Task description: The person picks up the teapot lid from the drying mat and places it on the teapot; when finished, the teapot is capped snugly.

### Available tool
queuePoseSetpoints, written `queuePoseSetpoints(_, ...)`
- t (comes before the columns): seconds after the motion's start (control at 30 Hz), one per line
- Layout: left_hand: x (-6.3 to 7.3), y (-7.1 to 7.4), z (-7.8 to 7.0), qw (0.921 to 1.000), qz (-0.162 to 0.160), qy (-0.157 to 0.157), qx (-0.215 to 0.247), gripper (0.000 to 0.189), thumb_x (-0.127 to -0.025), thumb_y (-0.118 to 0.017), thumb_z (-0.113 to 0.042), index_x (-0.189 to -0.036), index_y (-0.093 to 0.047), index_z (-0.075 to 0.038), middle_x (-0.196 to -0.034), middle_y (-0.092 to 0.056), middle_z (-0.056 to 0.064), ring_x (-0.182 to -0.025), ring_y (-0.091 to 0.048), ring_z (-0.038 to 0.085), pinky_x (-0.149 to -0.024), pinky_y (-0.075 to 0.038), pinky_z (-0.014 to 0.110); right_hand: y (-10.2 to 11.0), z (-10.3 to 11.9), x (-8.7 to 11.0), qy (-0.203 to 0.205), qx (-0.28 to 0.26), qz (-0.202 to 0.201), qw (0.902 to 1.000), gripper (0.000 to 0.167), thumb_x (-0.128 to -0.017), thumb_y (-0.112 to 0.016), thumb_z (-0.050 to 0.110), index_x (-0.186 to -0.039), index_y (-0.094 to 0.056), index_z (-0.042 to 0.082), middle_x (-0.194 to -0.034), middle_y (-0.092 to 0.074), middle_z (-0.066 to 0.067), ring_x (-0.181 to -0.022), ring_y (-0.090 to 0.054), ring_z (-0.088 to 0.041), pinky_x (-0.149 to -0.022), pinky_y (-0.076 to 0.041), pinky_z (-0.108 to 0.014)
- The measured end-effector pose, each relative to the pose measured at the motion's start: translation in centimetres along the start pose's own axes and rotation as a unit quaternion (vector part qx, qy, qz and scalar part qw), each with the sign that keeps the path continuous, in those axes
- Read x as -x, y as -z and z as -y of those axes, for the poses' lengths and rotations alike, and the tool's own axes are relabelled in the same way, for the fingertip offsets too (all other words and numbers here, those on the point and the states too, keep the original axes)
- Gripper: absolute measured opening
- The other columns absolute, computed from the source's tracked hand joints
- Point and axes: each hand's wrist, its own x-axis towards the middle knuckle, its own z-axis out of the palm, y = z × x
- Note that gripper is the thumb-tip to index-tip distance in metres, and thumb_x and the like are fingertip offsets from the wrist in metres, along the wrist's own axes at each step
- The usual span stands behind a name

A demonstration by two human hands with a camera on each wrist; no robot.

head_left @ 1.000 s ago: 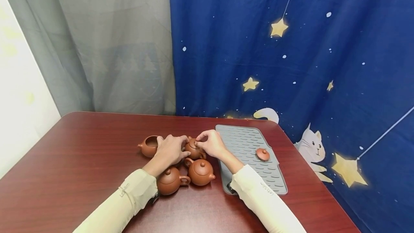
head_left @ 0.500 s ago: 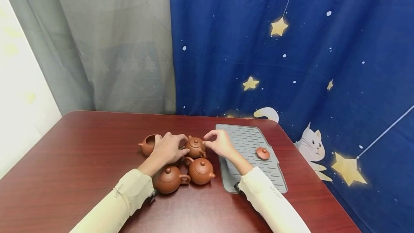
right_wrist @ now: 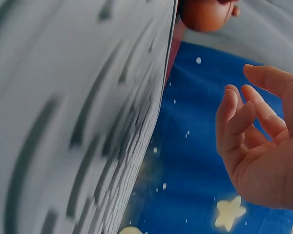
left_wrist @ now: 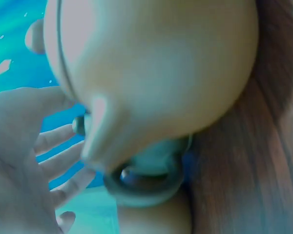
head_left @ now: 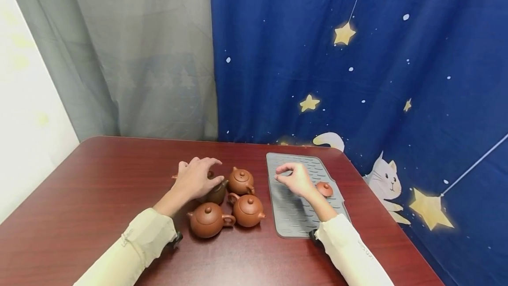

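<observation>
My left hand [head_left: 194,176] hovers over a darker brown teapot [head_left: 216,194], fingers spread and holding nothing. In the left wrist view the hand [left_wrist: 19,151] is beside a large, close teapot [left_wrist: 161,63] with a spout. A lidded reddish-brown teapot [head_left: 240,181] stands just right of the left fingertips. Two more lidded ones, a left teapot [head_left: 207,220] and a right teapot [head_left: 248,211], sit nearer the front. Over the grey mat [head_left: 291,222] my right hand [head_left: 296,178] is raised, fingers loosely bent with nothing between them. A loose teapot lid [head_left: 324,189] lies on the mat beside it.
A further teapot [head_left: 174,177] is mostly hidden behind my left hand, only its spout end showing. All stand on a dark red wooden table [head_left: 119,180]. Grey curtain [head_left: 158,56] and blue star-patterned curtain [head_left: 278,56] hang behind the table's far edge.
My right hand has left the knob of the back right teapot's lid and moved right over the mat. The left hand has let go of that teapot, lifted and shifted left, uncovering the darker teapot.
</observation>
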Motion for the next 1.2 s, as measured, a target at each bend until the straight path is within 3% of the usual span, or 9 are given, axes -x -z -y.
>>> queuePoseSetpoints(0.1, 0.2, 0.5, 0.7, 0.9999, -0.010, 0.002, 0.008, 0.043, -0.087, -0.071, -0.042, -0.123, -0.067, -0.020, -0.122, -0.067, 0.003, -0.108, -0.057, 0.030, -0.081, -0.031, 0.054, 1.1, -0.6, 0.3, -0.007, 0.007, -0.008, 0.9999, 0.016, -0.082, -0.079, 0.011, -0.096, -0.076, 0.004, -0.100, -0.073, -0.008, -0.066, -0.064, -0.012, -0.060, -0.051, -0.030)
queuePoseSetpoints(0.23, 0.7, 1.3, 2.0, 0.9997, -0.014, 0.012, 0.017, 0.045, -0.087, -0.071, -0.041, -0.125, -0.066, -0.017, -0.118, -0.068, 0.006, -0.106, -0.057, 0.032, -0.080, -0.031, 0.054, 2.5, -1.6, 0.7, -0.018, 0.016, -0.017, 0.9996, 0.018, -0.082, -0.079, 0.011, -0.098, -0.075, 0.003, -0.103, -0.073, -0.010, -0.068, -0.065, -0.013, -0.062, -0.052, -0.031)
queuePoseSetpoints(0.6, 2.3, 2.6, 5.8, 0.9990, 0.001, 0.040, 0.019, 0.054, -0.088, -0.070, -0.042, -0.133, -0.061, -0.013, -0.129, -0.063, 0.014, -0.110, -0.054, 0.040, -0.078, -0.030, 0.056, 6.2, -4.3, 2.1, -0.040, 0.083, -0.048, 0.9946, 0.021, -0.082, -0.079, 0.012, -0.102, -0.076, 0.006, -0.111, -0.072, -0.012, -0.079, -0.069, -0.021, -0.069, -0.052, -0.032)
queuePoseSetpoints(0.8, 2.8, 2.7, 7.1, 0.9986, 0.006, 0.049, 0.020, 0.059, -0.088, -0.072, -0.043, -0.135, -0.058, -0.012, -0.128, -0.062, 0.016, -0.105, -0.053, 0.039, -0.075, -0.028, 0.054, 7.5, -5.6, 2.7, -0.084, 0.072, -0.043, 0.9929, 0.025, -0.084, -0.077, 0.014, -0.106, -0.073, 0.003, -0.077, -0.072, -0.013, -0.060, -0.063, -0.019, -0.061, -0.048, -0.031)
queuePoseSetpoints(0.87, 2.9, 2.6, 7.4, 0.9984, 0.009, 0.052, 0.020, 0.060, -0.088, -0.071, -0.044, -0.136, -0.058, -0.011, -0.126, -0.063, 0.015, -0.104, -0.053, 0.038, -0.075, -0.028, 0.054, 7.8, -6.1, 2.8, -0.090, 0.077, -0.046, 0.9918, 0.026, -0.084, -0.076, 0.015, -0.107, -0.073, 0.002, -0.082, -0.073, -0.015, -0.074, -0.066, -0.024, -0.069, -0.049, -0.034)
queuePoseSetpoints(1.0, 3.0, 2.2, 7.9, 0.9981, 0.017, 0.056, 0.020, 0.062, -0.088, -0.070, -0.045, -0.137, -0.057, -0.009, -0.123, -0.064, 0.015, -0.105, -0.054, 0.038, -0.074, -0.029, 0.053, 8.3, -7.1, 3.1, -0.089, 0.096, -0.059, 0.9897, 0.030, -0.083, -0.076, 0.015, -0.108, -0.073, 0.000, -0.109, -0.072, -0.015, -0.110, -0.060, -0.033, -0.092, -0.046, -0.047)
queuePoseSetpoints(1.2, 3.0, 1.6, 8.2, 0.9975, 0.026, 0.063, 0.021, 0.063, -0.088, -0.069, -0.048, -0.136, -0.057, -0.007, -0.122, -0.066, 0.014, -0.108, -0.056, 0.040, -0.074, -0.029, 0.052, 8.7, -8.4, 3.3, -0.106, 0.100, -0.058, 0.9876, 0.032, -0.085, -0.074, 0.015, -0.111, -0.071, -0.003, -0.115, -0.068, -0.021, -0.115, -0.057, -0.039, -0.094, -0.045, -0.052)
